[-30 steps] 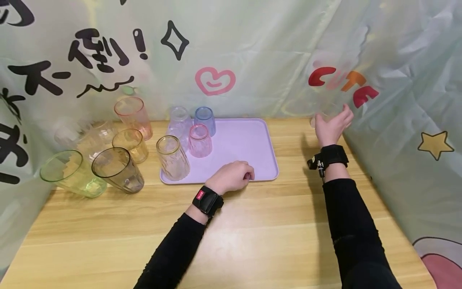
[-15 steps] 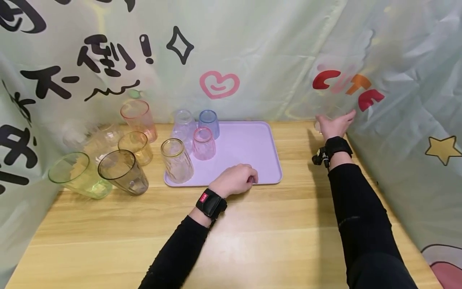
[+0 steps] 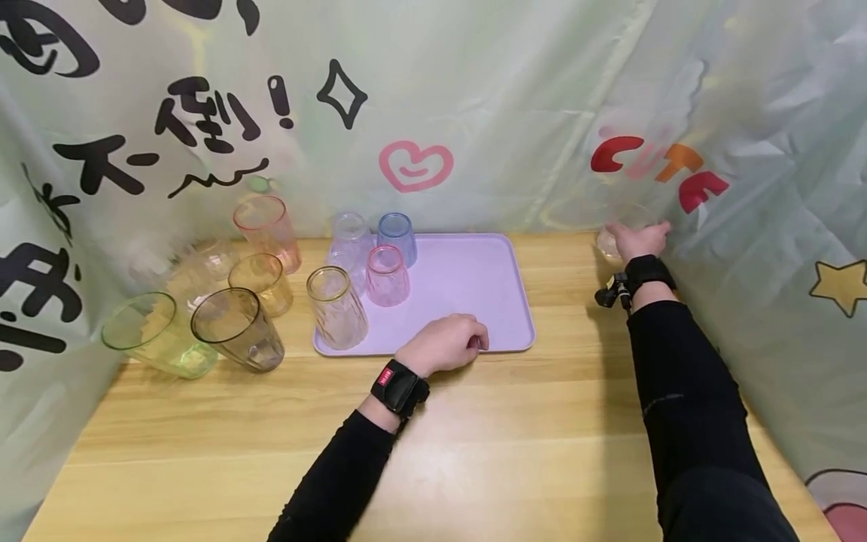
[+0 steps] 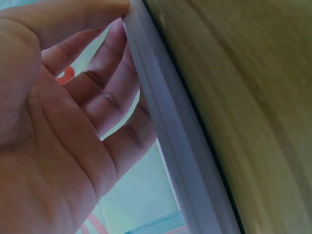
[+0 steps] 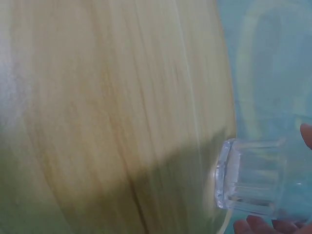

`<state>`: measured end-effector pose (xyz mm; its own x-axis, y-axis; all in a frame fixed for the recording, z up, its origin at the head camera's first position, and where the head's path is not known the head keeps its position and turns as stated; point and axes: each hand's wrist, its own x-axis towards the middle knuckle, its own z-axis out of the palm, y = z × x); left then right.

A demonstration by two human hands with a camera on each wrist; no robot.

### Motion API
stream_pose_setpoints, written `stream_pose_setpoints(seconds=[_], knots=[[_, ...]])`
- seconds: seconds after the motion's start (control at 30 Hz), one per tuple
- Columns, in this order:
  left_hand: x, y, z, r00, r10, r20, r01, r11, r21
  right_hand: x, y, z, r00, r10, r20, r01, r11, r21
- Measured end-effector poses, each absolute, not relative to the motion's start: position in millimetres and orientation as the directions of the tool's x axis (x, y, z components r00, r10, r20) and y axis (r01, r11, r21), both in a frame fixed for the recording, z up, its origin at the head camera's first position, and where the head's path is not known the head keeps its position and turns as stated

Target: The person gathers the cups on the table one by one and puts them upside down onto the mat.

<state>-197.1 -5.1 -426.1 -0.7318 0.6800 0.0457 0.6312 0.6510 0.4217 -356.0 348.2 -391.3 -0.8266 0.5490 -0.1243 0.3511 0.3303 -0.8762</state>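
My left hand (image 3: 443,342) grips the front rim of a lilac tray (image 3: 467,278). In the left wrist view its thumb (image 4: 73,17) meets the rim and the other fingers bend over the tray's inner side. At the back right, my right hand (image 3: 640,239) reaches round a clear glass (image 3: 608,245). The right wrist view shows the clear glass (image 5: 256,175) upright with its base at the table, fingers (image 5: 258,225) along one side and the thumb across. Toward the tray's left stand a blue glass (image 3: 397,241), a pink glass (image 3: 387,278), a pale purple glass (image 3: 348,241) and a gold-rimmed glass (image 3: 339,312).
Left of the tray, several more glasses crowd together: a green glass (image 3: 162,339), a grey glass (image 3: 240,331), an amber glass (image 3: 264,286) and a tall pink-red glass (image 3: 271,233). Printed cloth (image 3: 488,113) walls the wooden table (image 3: 440,467) at the back and sides.
My right hand has gone lower and farther round the clear glass, its fingers less spread than before. The left hand stays on the tray rim. The whole head view has shifted slightly.
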Motion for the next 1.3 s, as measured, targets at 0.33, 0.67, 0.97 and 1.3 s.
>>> stream_pose_setpoints(seconds=[0.33, 0.67, 0.97, 1.3], knots=[[-202, -5, -421, -0.738, 0.673, 0.050, 0.628, 0.658, 0.415, -351, 351, -387, -0.826, 0.557, -0.082, 0.292, 0.300, -0.908], [-197, -5, -417, -0.745, 0.667, 0.009, 0.598, 0.663, 0.450, -333, 343, -397, -0.848, 0.527, -0.043, 0.230, 0.293, -0.928], [-193, -6, -416, -0.745, 0.667, 0.004, 0.602, 0.670, 0.435, -315, 326, -389, -0.871, 0.489, -0.037, 0.121, 0.141, -0.983], [-189, -5, -416, -0.781, 0.624, 0.012, 0.573, 0.709, 0.410, -297, 284, -378, -0.916, 0.400, 0.030, -0.048, -0.034, -0.998]])
